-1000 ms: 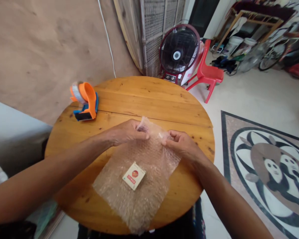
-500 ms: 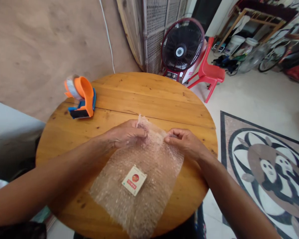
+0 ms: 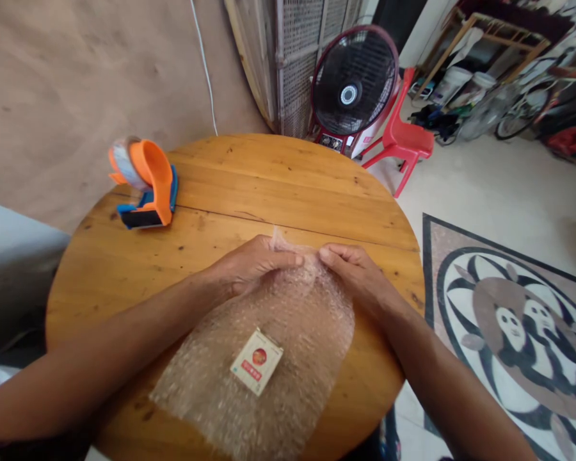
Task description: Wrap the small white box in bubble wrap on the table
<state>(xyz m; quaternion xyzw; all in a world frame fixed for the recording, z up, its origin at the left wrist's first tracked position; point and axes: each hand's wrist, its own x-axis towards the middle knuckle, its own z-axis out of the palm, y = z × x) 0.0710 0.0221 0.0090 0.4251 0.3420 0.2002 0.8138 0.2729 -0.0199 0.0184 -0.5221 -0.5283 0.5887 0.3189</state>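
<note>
A clear sheet of bubble wrap (image 3: 297,326) lies over the near part of the round wooden table (image 3: 249,173), its far edge gathered up. My left hand (image 3: 264,259) pinches that far edge on the left, thumb on top. On the right, my right hand (image 3: 348,262) grips the same edge between thumb and fingers, a small gap from the left thumb. A small cream box (image 3: 257,362) with a red round picture and red label rests on the sheet, nearer to me, touched by neither hand.
An orange and blue tape dispenser (image 3: 148,186) with a roll of tape stands at the table's left edge by the wall. Beyond the table are a fan (image 3: 350,94) and a red plastic chair (image 3: 406,137). A panda design (image 3: 523,326) covers the floor at right.
My hands have come closer together along the bubble wrap's far edge, the left moving right. The box and the sheet's near part appear slightly lower in view, which has shifted a little.
</note>
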